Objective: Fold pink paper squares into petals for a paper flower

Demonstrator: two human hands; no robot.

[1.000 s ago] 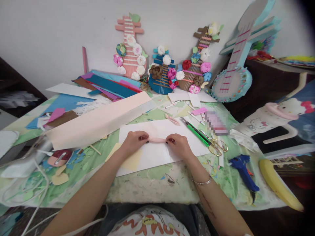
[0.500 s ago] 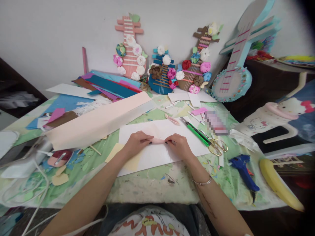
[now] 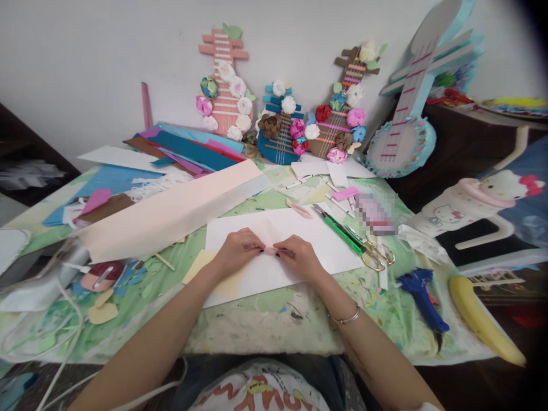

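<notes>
Over a white board on the table, my left hand and my right hand pinch a small piece of pale pink paper between thumbs and fingertips. The fingers of both hands are closed and nearly meet at the paper's middle. Pale pink paper also shows just beyond the fingertips; whether it is the same piece, I cannot tell. Cream paper lies under and beside the board's left side. A little stack of pink strips rests at the board's far edge.
To the right lie a green-handled cutter, gold scissors, a blue glue gun and a banana. A long folded pink sheet lies on the left. Flower-decorated paper instruments lean on the wall. White cables run at lower left.
My right hand has moved left toward my left hand, so less of the pink paper shows between the fingertips. The left hand stays nearly in place.
</notes>
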